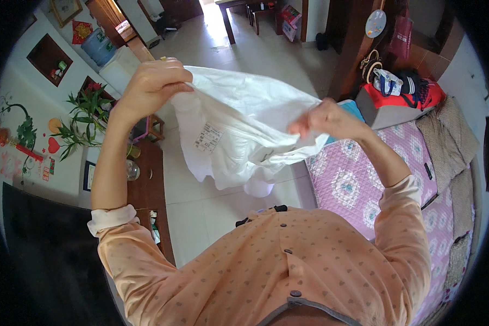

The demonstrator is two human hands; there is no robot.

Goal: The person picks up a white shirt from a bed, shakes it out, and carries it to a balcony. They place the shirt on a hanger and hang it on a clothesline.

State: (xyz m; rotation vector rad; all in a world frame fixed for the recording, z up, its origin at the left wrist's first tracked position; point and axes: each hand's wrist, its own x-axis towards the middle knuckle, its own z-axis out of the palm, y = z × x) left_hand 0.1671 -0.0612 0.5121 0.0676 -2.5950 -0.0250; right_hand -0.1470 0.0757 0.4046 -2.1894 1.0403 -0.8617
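Stretched out before me in the air is a white plastic bag (232,122), thin and crumpled, with a printed label on its side. My left hand (157,83) pinches one upper corner of it between thumb and fingers. At the opposite end of the bag's upper edge, my right hand (328,120) grips the plastic; its fingers are blurred. Between the two hands the bag's mouth hangs partly spread, and its lower part droops over the floor. I cannot tell what, if anything, is inside.
A sofa with a pink quilted cover (346,179) stands to my right, bearing a red bag (428,95) and brown cushions (448,134). On my left are a wooden cabinet (144,185), a leafy plant (87,118) and a water dispenser bottle (98,47). Light tiles (187,210) cover the floor.
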